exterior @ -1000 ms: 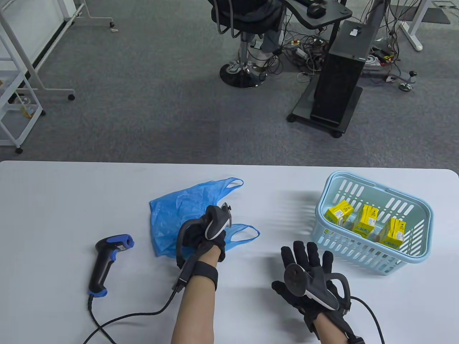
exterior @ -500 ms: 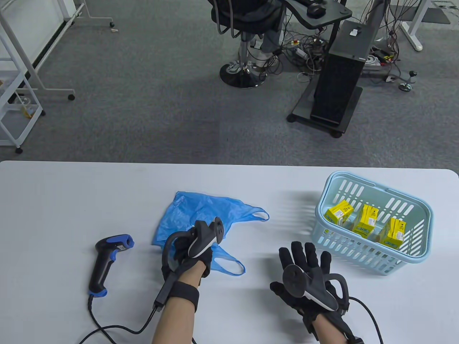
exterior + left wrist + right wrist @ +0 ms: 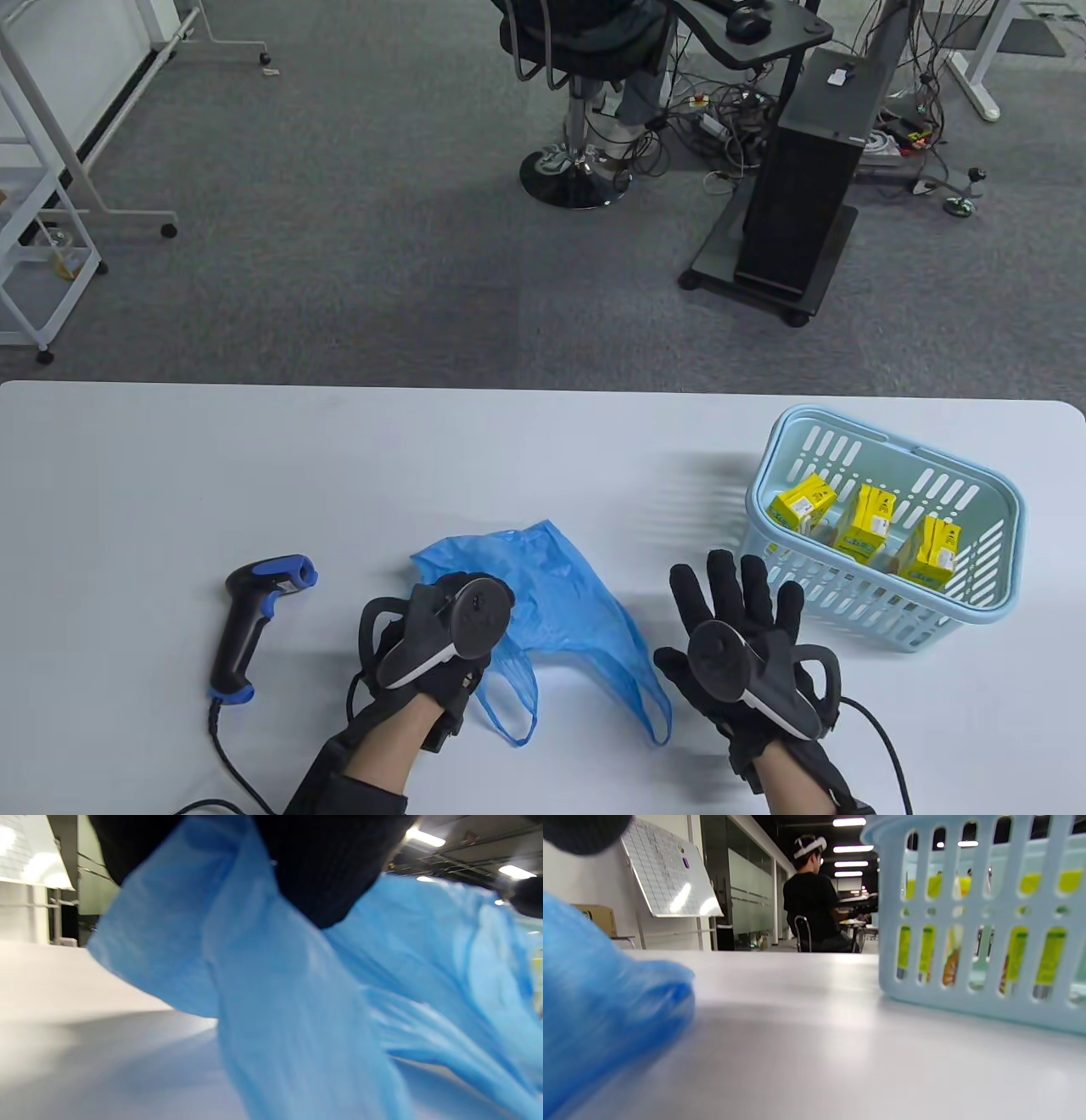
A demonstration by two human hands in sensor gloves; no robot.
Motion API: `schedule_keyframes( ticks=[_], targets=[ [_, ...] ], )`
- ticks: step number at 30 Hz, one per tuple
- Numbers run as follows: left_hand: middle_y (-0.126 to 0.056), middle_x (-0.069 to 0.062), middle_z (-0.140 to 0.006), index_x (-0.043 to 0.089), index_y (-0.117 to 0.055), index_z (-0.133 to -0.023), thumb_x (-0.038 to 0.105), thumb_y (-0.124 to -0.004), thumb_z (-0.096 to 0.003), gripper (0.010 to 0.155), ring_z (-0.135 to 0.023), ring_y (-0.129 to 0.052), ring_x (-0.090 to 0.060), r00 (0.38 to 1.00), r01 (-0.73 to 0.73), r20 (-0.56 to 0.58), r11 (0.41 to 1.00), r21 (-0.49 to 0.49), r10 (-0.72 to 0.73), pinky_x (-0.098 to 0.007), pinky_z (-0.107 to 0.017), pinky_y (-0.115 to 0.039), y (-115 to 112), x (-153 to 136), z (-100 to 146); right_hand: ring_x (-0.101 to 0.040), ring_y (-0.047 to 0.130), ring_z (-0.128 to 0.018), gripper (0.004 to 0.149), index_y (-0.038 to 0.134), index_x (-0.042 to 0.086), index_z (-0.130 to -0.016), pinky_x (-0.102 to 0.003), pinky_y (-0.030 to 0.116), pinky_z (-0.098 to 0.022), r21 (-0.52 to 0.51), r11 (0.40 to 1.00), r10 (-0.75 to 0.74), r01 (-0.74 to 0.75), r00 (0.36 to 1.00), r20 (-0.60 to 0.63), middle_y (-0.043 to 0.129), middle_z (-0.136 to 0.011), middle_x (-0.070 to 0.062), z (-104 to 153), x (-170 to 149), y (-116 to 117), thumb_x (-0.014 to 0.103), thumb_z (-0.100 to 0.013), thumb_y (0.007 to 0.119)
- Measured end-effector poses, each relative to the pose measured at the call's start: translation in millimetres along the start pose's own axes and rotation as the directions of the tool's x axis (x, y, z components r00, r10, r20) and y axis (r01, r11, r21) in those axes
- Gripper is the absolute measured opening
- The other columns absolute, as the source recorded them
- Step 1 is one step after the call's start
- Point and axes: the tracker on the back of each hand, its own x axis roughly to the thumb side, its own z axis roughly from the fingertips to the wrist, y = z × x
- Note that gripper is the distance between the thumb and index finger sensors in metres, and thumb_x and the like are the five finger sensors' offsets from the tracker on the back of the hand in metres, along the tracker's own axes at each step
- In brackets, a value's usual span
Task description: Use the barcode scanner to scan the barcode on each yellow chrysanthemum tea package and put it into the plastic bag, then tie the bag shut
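Note:
My left hand [image 3: 428, 598] grips the blue plastic bag [image 3: 564, 594] near the table's front edge, and the bag's two handle loops trail toward me. In the left wrist view my gloved fingers [image 3: 322, 870] pinch the bag [image 3: 297, 1005], which fills most of that frame. To the right of the bag my right hand [image 3: 736, 594] hovers open with fingers spread, holding nothing. Three yellow tea packages [image 3: 865, 519] stand in the light blue basket [image 3: 882, 620] at the right. The black and blue barcode scanner [image 3: 254, 620] lies on the table to the left of my left hand.
The scanner's cable [image 3: 222, 751] runs toward the front edge. Up close in the right wrist view stands the basket wall [image 3: 967, 984], with the bag [image 3: 598, 1010] at the left. Beyond the table a person [image 3: 814, 899] sits on a chair.
My left hand has drawn the bag toward the front edge and turned it, so its handles now point toward me. My right hand has shifted slightly forward, still open.

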Motion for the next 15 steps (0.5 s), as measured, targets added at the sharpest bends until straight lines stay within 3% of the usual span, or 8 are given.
schedule_keyframes(
  ticks=[5, 9, 15],
  targets=[
    [-0.095, 0.002, -0.088, 0.038, -0.087, -0.078, 0.032, -0.091, -0.0435, 0.035, -0.09, -0.092, -0.029, 0.996, -0.072, 0.063, 0.997, 0.03, 0.07, -0.053, -0.061, -0.076, -12, 6, 16, -0.039, 0.012, -0.106, 0.098, 0.022, 0.035, -0.109, -0.071, 0.01, -0.068, -0.052, 0.998, 0.033, -0.029, 0.997, 0.076, 0.014, -0.114, -0.009, 9, 16, -10, 0.068, -0.029, 0.068],
    [-0.096, 0.001, -0.088, 0.037, -0.087, -0.078, 0.032, -0.091, -0.0432, 0.035, -0.089, -0.092, -0.03, 0.994, -0.082, 0.067, 0.997, -0.006, 0.082, -0.054, -0.061, -0.076, -22, 3, 21, -0.039, 0.014, -0.107, 0.102, 0.027, 0.033, -0.11, -0.072, 0.011, -0.068, 0.018, 0.999, 0.04, -0.044, 0.981, 0.191, 0.018, -0.115, -0.008, 15, 45, -1, 0.072, -0.026, 0.069],
    [-0.096, 0.001, -0.088, 0.036, -0.088, -0.078, 0.032, -0.091, -0.0434, 0.035, -0.09, -0.091, -0.032, 0.96, -0.267, 0.079, 0.962, -0.046, 0.27, -0.055, -0.061, -0.075, -24, -7, 24, -0.04, 0.017, -0.107, 0.105, 0.028, 0.031, -0.11, -0.072, 0.014, -0.069, 0.153, 0.972, 0.13, -0.178, 0.952, 0.278, 0.02, -0.115, -0.009, 15, 75, 31, 0.072, -0.024, 0.072]
  ],
)
